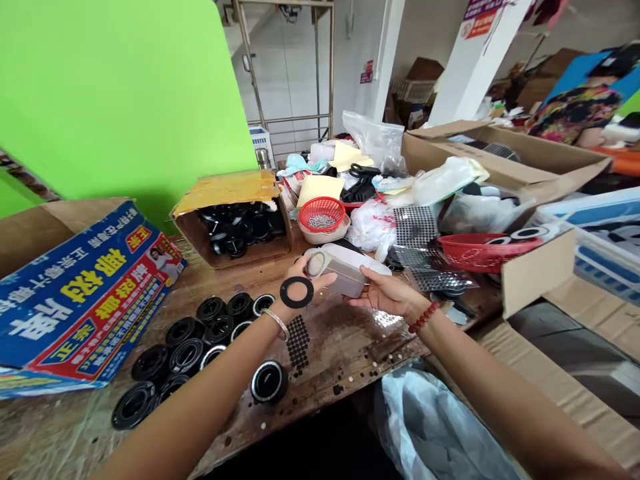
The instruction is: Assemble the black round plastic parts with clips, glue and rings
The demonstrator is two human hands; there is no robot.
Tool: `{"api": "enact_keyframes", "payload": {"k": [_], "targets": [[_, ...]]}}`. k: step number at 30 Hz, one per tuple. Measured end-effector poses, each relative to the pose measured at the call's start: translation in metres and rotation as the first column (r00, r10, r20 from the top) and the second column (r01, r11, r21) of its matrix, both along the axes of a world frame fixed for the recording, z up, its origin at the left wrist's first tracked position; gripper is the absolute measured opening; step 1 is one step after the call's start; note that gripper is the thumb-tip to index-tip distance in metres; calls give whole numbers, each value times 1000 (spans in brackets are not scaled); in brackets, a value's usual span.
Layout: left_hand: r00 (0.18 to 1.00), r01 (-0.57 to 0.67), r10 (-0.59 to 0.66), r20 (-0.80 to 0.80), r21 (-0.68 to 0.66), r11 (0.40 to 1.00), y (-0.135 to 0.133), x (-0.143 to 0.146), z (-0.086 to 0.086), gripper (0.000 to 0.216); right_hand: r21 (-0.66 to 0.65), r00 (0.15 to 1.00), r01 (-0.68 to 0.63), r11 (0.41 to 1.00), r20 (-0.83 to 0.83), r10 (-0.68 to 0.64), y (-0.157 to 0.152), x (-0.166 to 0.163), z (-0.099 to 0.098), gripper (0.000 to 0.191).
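Observation:
My left hand (300, 279) is closed, with a flat black ring (297, 292) hanging from its fingers and its fingertips on the end of a white plastic container (343, 275). My right hand (383, 293) grips the same container from the right side and underneath. Both hands hold it above a worn wooden table (340, 353). Below my left wrist lies a sheet of small black dots (299, 341). Several round black parts (185, 347) lie in a cluster on the table to the left, and one with a silver rim (269, 381) sits nearer the front edge.
An open cardboard box (235, 223) holds more black parts. A red basket (321, 215) of small metal pieces, perforated sheets (415, 227), a red tray (480, 250), plastic bags and large cartons crowd the back and right. A printed box (85, 300) lies left. Another person sits far right.

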State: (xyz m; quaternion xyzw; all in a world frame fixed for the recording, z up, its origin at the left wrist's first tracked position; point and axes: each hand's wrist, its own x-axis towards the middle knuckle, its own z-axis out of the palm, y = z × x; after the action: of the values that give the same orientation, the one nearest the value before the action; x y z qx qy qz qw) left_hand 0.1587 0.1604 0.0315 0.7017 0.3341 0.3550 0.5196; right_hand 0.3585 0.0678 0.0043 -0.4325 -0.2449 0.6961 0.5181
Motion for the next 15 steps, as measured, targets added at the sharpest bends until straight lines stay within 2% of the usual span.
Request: {"api": "enact_keyframes", "payload": {"k": [2, 4, 6, 9, 13, 15], "targets": [[999, 3, -2, -36, 37, 999, 7, 6, 6, 57, 18, 965, -79, 997, 254, 72, 4, 3, -1, 35], [996, 21, -13, -93, 86, 996, 12, 12, 11, 55, 19, 827, -115, 993, 556, 85, 7, 8, -5, 39], [986, 44, -16, -166, 166, 985, 17, 16, 16, 53, 36, 671, -82, 996, 741, 28, 9, 15, -9, 36], [965, 47, 27, -260, 271, 961, 24, 19, 24, 51, 73, 481, 6, 997, 874, -67, 5, 30, -16, 24], [950, -7, 87, -299, 258, 966, 33, 16, 30, 53, 136, 113, 60, 989, 983, -142, -13, 44, -22, 21], [944, 0, 80, -320, 244, 970, 37, 14, 30, 54, 150, -25, 46, 988, 989, -149, -24, 47, -23, 25]]}}
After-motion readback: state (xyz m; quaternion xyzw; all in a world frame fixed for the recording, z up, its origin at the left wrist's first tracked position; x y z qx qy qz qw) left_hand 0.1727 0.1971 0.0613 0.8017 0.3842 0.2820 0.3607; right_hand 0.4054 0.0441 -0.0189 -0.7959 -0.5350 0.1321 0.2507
